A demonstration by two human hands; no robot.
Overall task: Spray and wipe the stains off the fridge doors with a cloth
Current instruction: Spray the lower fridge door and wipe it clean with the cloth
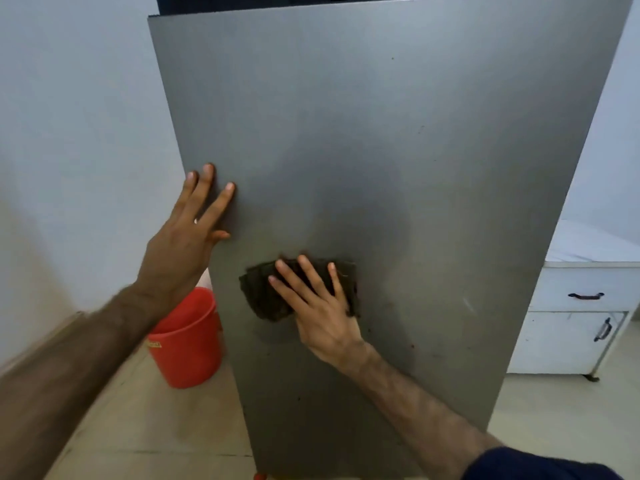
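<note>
Head view, and the right hand (318, 303) is spread flat, fingers splayed wide, pinning a dark cloth (266, 296) against the grey fridge door (398, 150), low and left of centre! Nothing pinched there, just palm pressure. The cloth looks soft and limp, probably damp, so it should bunch and slide easily; pressing through its middle seems best. It lies folded, longer side roughly across the door. Over at the door's left edge the left hand (187, 244) rests open, fingers up, bracing. The door stands tall, and small specks dot its lower right. A red bucket (187, 344) sits on the floor beside it.
</note>
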